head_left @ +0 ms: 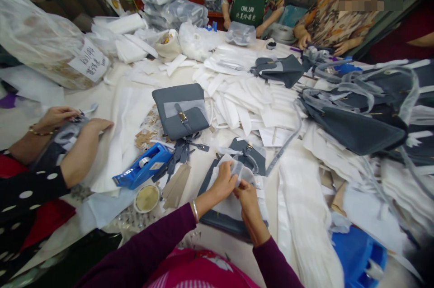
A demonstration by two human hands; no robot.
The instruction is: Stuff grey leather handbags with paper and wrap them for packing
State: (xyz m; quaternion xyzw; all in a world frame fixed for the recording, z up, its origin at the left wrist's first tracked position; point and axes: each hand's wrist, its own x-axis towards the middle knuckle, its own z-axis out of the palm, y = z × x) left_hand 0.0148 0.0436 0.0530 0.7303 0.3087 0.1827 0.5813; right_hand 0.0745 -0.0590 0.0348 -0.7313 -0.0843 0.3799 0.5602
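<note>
My left hand (224, 181) and my right hand (248, 196) are close together over a dark grey-blue handbag (224, 224) lying in front of me. Between them, pinched in the fingers of both, is a piece of translucent wrap (241, 171). White padding sheet partly covers the bag beneath my hands. The bag's flap (257, 157), with a small gold clasp, is spread away from me. What lies directly under my fingers is hidden.
A finished-looking grey bag (181, 116) stands ahead, beside dark straps (181, 157). A blue tape dispenser (145, 166) and a round tin (147, 198) are left; another blue dispenser (356, 252) is right. White foam sheets (237, 93) cover the middle. Co-workers' hands (64, 118) are nearby.
</note>
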